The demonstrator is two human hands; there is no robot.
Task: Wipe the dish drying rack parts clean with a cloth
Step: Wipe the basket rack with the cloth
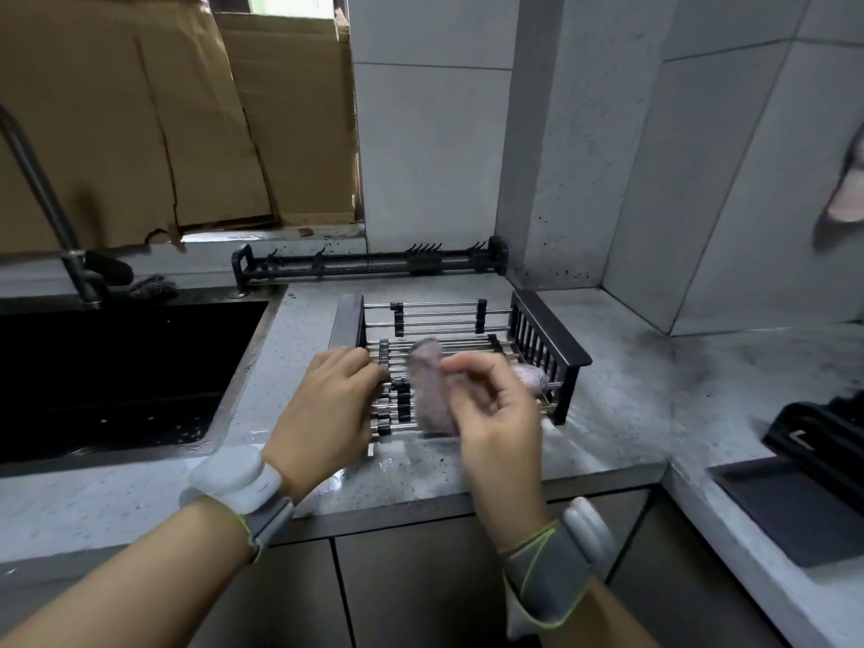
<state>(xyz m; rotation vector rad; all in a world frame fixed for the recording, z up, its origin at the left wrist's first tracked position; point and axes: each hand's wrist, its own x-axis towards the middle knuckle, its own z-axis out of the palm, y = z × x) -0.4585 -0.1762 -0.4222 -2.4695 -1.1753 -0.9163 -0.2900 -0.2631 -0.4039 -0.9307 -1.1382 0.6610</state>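
Grey countertop (622, 390): one rack (467, 329) under left hand (327, 404), one cloth (430, 390) in right hand (495, 413) grip.

Cloth (432, 388) blurred, perhaps motion.

text: none legible | labels: none | brands: none | numbers: none | signs: none
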